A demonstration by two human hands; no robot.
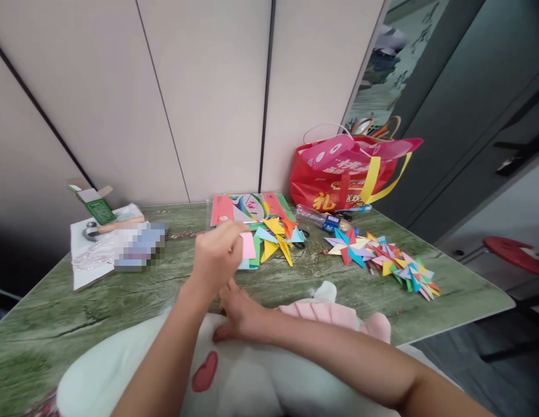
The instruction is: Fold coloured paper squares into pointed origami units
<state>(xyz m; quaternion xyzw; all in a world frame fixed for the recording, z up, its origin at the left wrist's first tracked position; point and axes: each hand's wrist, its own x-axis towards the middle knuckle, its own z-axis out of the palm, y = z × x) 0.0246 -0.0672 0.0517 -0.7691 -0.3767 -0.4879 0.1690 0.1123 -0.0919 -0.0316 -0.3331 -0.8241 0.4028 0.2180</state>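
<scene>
My left hand [219, 255] is raised over the table's middle with its fingers curled into a fist; the inside of the fist is hidden. Just below it, my right hand [243, 315] lies on a white plush toy [247, 382], thumb and fingers apart. The plush bears a red heart patch and a pink frill, and both forearms cross over it. Behind the left fist are square sheets of coloured paper [251, 249], partly covered by it. Beside them lies a star of folded paper [276, 238] in yellow, blue and orange.
A pink pack of coloured paper [221, 209] lies at the back. Several folded-paper stars [350, 248] sit to the right, near a clear plastic bottle [315, 216] and a red bag [315, 182]. A hammer [117, 226] and a green box [98, 208] are at the left.
</scene>
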